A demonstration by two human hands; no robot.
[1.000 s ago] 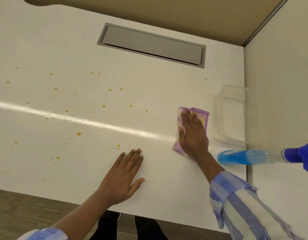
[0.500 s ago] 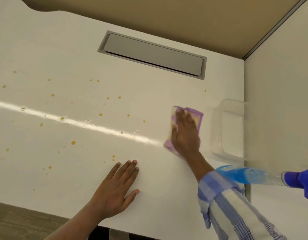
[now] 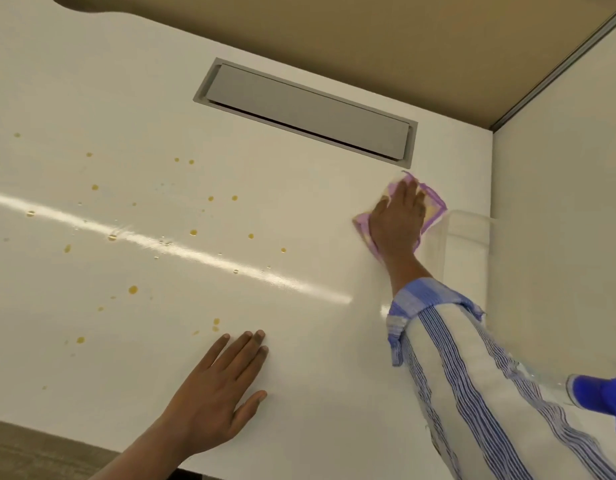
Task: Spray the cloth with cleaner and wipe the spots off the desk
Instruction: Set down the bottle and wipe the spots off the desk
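My right hand [image 3: 398, 221] presses flat on a purple and yellow cloth [image 3: 433, 206] far to the right on the white desk [image 3: 299, 209], close to the grey hatch. Flat near the front edge lies my left hand [image 3: 216, 389], fingers together and holding nothing. Several yellow-brown spots [image 3: 133, 289] dot the desk's left and middle. Only the blue head of the spray bottle [image 3: 601, 396] shows at the lower right, partly behind my striped sleeve.
A grey cable hatch [image 3: 306, 110] is set into the desk at the back. A clear plastic container [image 3: 469, 251] stands right of the cloth, against the white side partition [image 3: 559, 202]. The desk's front edge runs along the bottom left.
My right hand has slid the cloth away from me toward the back right, up near the hatch. The left hand stays flat in place. The view has shifted.
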